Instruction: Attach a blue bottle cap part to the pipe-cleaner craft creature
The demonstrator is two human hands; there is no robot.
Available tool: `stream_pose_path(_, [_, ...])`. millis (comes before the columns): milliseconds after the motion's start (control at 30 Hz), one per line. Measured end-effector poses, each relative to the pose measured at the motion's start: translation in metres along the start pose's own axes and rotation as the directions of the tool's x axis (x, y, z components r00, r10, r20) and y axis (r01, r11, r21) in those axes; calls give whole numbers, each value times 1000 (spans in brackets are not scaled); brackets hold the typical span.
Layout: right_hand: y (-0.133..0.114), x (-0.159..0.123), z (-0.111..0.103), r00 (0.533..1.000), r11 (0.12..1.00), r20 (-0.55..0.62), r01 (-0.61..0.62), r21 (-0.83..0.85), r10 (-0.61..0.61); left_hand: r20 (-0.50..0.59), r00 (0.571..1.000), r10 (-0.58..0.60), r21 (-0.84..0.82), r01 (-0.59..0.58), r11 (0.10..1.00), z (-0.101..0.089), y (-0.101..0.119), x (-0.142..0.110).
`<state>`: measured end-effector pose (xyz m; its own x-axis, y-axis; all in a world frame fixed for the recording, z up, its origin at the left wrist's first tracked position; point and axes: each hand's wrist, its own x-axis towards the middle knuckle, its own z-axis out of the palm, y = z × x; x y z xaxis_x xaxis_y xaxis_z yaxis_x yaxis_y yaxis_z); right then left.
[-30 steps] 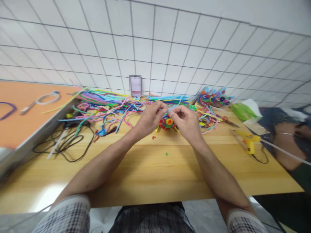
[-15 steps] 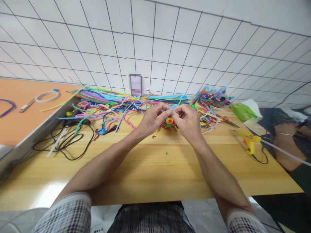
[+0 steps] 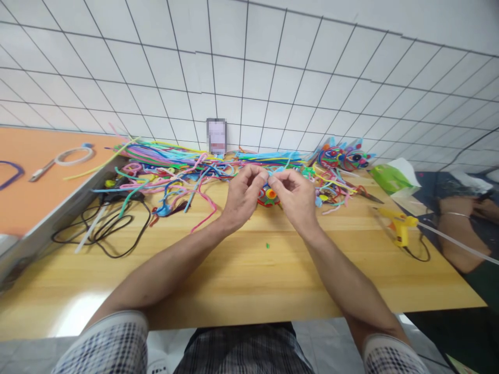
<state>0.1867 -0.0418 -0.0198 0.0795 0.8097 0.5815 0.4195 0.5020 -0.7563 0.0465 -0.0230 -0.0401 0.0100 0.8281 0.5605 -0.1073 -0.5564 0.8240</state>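
Observation:
My left hand (image 3: 245,196) and my right hand (image 3: 295,198) meet fingertip to fingertip above the table. Both are closed in a pinch on a short bit of blue pipe cleaner (image 3: 267,179), mostly covered by the fingers. Just beneath them sits a round, colourful pipe-cleaner figure (image 3: 270,195) with an orange-and-yellow centre. My hands hide its sides and top. A pink pipe cleaner (image 3: 213,206) curves over the table beside my left wrist.
Loose pipe cleaners (image 3: 171,156) lie along the wall, near a propped phone (image 3: 217,136). Right of my hands are two finished-looking figures (image 3: 343,156), scissors (image 3: 368,194) and a yellow glue gun (image 3: 399,224). A black cord (image 3: 113,228) coils at left. Another person's arm (image 3: 460,234) rests at right.
My hands have shifted slightly left and turned at the wrists, still pinching together. The pink pipe cleaner by my left wrist now stretches farther toward me.

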Motion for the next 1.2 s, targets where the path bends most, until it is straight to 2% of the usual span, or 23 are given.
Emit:
stream_pose_path(67, [1,1,1,1000,1000,-8,11,-18,-11,13,1000,-14,-4,14,1000,0,-2,0])
stream_pose_path(133, [1,3,-3,999,997,5,41,-64,-41,93,996,8,52,-13,999,-3,-2,4])
stream_pose_path(200, [0,7,-10,994,982,36,103,-158,-99,184,980,78,172,-110,979,-9,0,10])
stream_pose_path(267, [-2,9,-17,981,941,78,194,-277,-179,273,948,167,294,-247,923,-15,3,17])
stream_pose_path(367, [-6,10,-24,955,877,140,295,-378,-261,375,898,228,365,-370,854,-21,8,22])
stream_pose_path(433, [-9,9,-26,955,883,142,295,-366,-260,368,901,230,356,-365,860,-21,10,22])
stream_pose_path(533, [-10,7,-23,979,950,98,198,-242,-179,285,935,211,290,-294,911,-17,10,19])
stream_pose_path(700, [-5,1,-8,999,1000,46,4,6,-4,119,991,69,51,-75,996,-4,4,7])
stream_pose_path(767, [-2,0,-4,999,1000,32,-15,14,14,59,998,-8,-29,10,1000,0,1,4])
stream_pose_path(833, [-1,1,-4,1000,1000,23,-3,-22,3,80,995,-55,-65,60,996,0,-2,4])
stream_pose_path(933, [-2,5,-10,997,992,39,65,-104,-61,213,977,-12,8,10,1000,-7,-2,11])
stream_pose_path(1067, [-4,10,-20,985,966,94,163,-200,-147,299,941,158,218,-229,949,-20,5,22])
stream_pose_path(1133, [-5,11,-22,987,977,118,130,-169,-111,292,939,179,238,-253,938,-22,7,23])
stream_pose_path(1200, [-5,11,-20,990,996,133,47,-81,-36,254,955,151,190,-202,961,-19,9,20])
